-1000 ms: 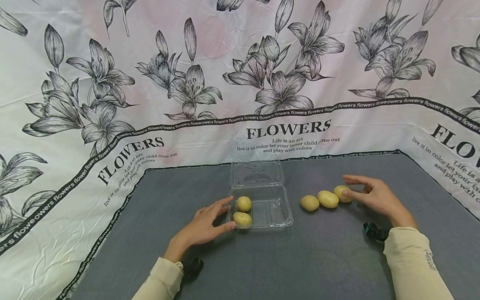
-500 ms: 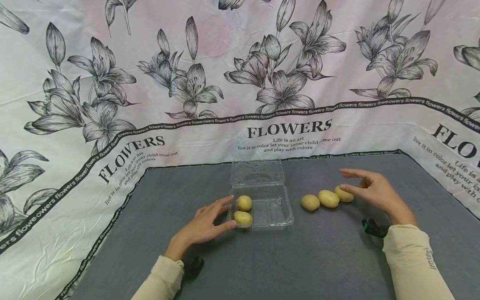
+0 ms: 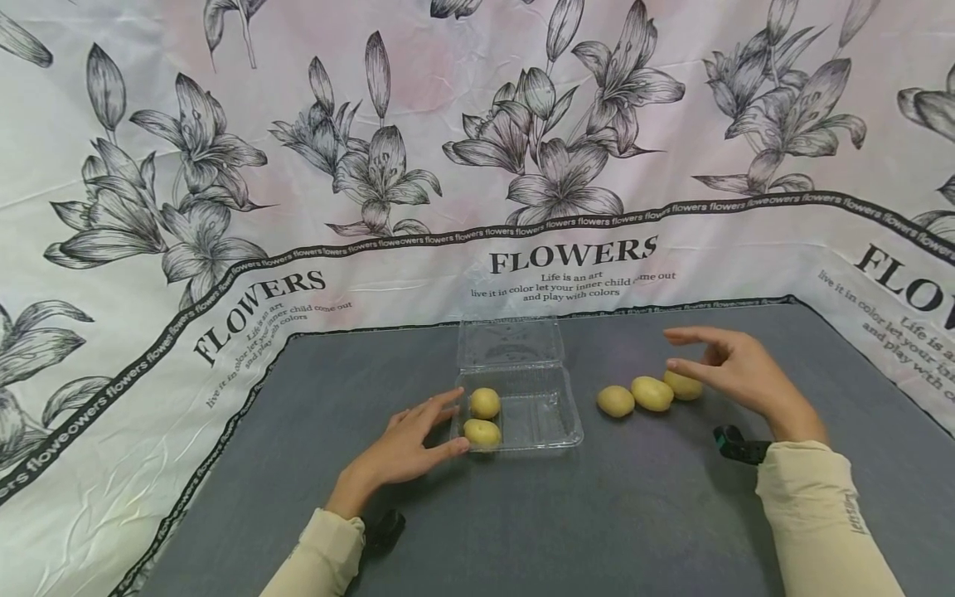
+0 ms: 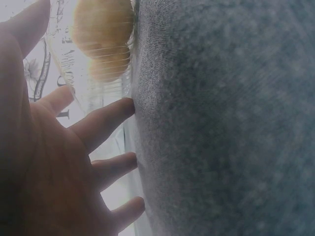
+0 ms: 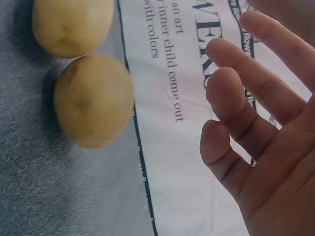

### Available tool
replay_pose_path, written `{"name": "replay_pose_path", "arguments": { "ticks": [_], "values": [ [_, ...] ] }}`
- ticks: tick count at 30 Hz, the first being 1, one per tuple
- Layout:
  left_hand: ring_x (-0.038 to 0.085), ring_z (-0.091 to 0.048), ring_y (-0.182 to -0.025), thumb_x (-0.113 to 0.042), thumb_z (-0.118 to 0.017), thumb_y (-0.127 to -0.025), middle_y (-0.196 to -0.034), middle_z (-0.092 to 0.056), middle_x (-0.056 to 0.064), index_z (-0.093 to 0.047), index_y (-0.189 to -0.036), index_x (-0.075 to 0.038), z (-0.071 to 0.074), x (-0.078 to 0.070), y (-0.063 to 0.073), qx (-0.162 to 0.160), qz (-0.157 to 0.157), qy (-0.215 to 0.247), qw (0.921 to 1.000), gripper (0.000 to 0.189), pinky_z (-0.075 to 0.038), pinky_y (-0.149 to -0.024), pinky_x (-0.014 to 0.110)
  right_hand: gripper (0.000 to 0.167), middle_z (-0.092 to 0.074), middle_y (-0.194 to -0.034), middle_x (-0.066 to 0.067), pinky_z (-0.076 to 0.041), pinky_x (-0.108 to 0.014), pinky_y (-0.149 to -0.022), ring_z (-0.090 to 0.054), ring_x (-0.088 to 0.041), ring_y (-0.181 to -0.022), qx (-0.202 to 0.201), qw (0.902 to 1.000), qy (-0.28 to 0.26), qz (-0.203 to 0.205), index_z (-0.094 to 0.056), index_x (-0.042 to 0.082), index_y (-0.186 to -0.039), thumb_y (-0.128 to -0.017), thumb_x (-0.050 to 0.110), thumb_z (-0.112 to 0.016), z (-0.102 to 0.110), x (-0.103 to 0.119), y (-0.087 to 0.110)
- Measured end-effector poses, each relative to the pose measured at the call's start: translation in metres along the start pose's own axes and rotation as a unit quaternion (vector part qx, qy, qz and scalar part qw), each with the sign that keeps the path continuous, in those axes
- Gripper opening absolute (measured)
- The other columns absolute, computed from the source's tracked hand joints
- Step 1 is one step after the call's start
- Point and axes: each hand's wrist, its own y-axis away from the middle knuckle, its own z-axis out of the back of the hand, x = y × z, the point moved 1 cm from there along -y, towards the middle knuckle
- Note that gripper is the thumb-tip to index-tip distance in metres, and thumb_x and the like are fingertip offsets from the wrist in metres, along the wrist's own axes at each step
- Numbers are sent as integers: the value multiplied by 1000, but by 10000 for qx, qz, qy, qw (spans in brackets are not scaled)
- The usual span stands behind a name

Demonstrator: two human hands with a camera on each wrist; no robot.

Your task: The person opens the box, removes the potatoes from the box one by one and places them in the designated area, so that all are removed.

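Note:
A clear plastic clamshell box (image 3: 552, 419) stands with its lid (image 3: 511, 344) folded back. Inside, along its left side, sit two potatoes, the rear one (image 3: 485, 403) and the front one (image 3: 482, 433). My left hand (image 3: 403, 448) has its fingers spread, thumb and fingertips at the box's left wall; in the left wrist view the fingers (image 4: 106, 125) reach toward the tabletop. Three more potatoes lie in a row right of the box: left (image 3: 615, 401), middle (image 3: 652, 394) and right (image 3: 682, 385). Over the right one hovers my right hand (image 3: 746, 377), holding nothing, fingers loosely bent.
A grey cloth (image 3: 567, 514) covers the table. Behind it hangs a white curtain (image 3: 403, 290) printed with flowers and lettering, meeting the table at the back and sides. Dark wrist devices sit under both wrists, the right one (image 3: 739, 446) above the cloth.
My right hand has risen from the rightmost potato and shifted slightly left, leaving that potato in the row. My left hand and the box stay where they were.

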Motion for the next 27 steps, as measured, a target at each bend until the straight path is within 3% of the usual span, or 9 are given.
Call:
{"name": "replay_pose_path", "arguments": {
  "ticks": [10, 17, 27],
  "values": [
    [23, -39, -151, -66, -60, -94, -159, -47, -2, -24, -162, -37, -1, 2, 0, -49, -5, 48, 10000, 83, -9, -119, 70, 46, -62, -78, -2, -39, -28, -53, -49, -10, -64, -56, 9997, 38, 246, -66, 20, -136, -93, 33, -77, -2, 17, -4],
    [22, -39, -151, -67, -60, -93, -159, -47, -3, -23, -162, -38, -2, 2, 0, -39, -19, 40, 10000, 84, -9, -120, 70, 42, -72, -120, -6, -44, -26, -57, -54, -8, -71, 15, 9985, -99, 536, -69, 20, -132, -92, 30, -78, -13, 34, -8],
    [25, -37, -152, -65, -61, -94, -159, -47, -1, -24, -162, -36, -1, 0, 1, -114, -86, -49, 9999, 83, -9, -119, 71, 41, -74, -118, -8, -48, -29, -65, -55, -7, -78, 128, 9922, -175, 1227, -71, 18, -130, -90, 21, -81, -37, 53, -16]
  ]
}}
